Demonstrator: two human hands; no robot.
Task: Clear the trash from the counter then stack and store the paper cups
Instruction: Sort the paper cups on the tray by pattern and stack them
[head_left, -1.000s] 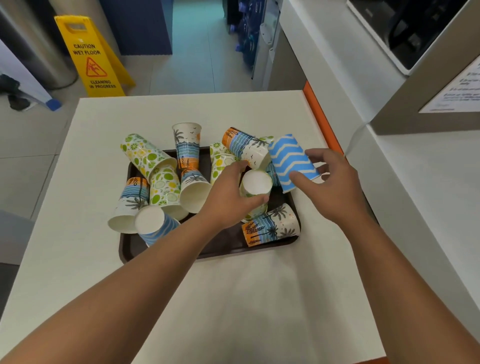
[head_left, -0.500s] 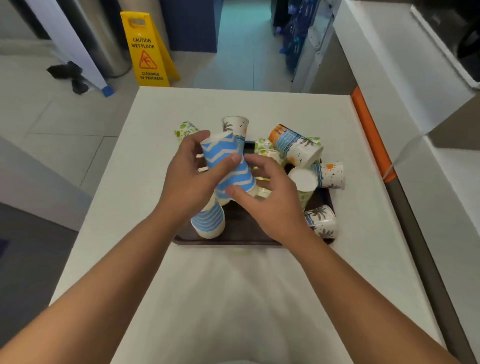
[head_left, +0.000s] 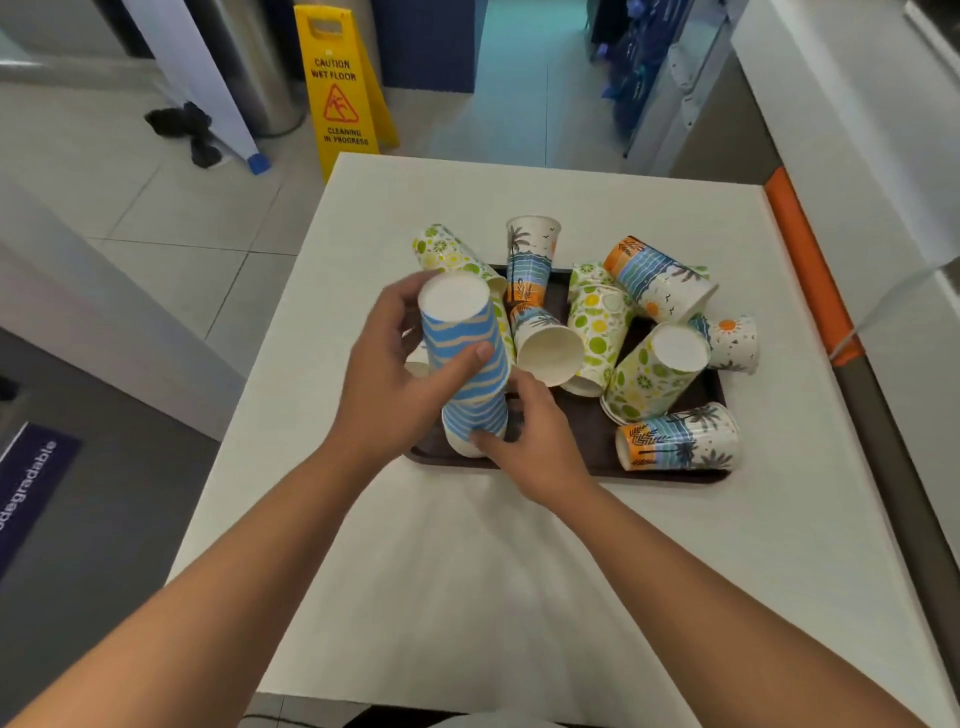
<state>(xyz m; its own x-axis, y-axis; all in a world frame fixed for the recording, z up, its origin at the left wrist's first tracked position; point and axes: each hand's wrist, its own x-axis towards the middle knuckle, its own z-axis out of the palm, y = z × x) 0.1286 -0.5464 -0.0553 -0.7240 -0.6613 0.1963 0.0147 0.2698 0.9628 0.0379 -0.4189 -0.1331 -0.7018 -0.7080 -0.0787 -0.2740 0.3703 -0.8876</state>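
- Well, the left hand (head_left: 395, 374) is wrapped round a blue wave-striped cup (head_left: 462, 343) held bottom-up, thumb pressed across its side; that cup sits over a second blue striped cup (head_left: 475, 423) standing mouth-down at the near left edge of the tray (head_left: 597, 457).
- The right hand (head_left: 535, 441) has its fingers on the lower cup's side near the rim; its fingertips are partly behind the cup, so how firmly it grips I cannot tell.
- The hands and the two blue cups hide the tray's left part; a white rim just peeks out behind the left hand, and what it belongs to is unclear.
- The other paper cups are heaped on the dark tray: a lime-print cup (head_left: 452, 254) lying over the far left edge, a palm-tree cup (head_left: 532, 254) upright at the back, another lime-print cup (head_left: 649, 374) bottom-up, a beach-print cup (head_left: 675, 439) on its side at the near right.
- The yellow floor sign (head_left: 340, 88) reads "CAUTION WET FLOOR" and "CLEANING IN PROGRESS".
- A purple label (head_left: 31, 499) at the left is cut off, ending in "degradable".
- The counter (head_left: 467, 597) is bare white in front of the tray, with room on both sides; an orange strip (head_left: 805, 260) runs along its right edge.
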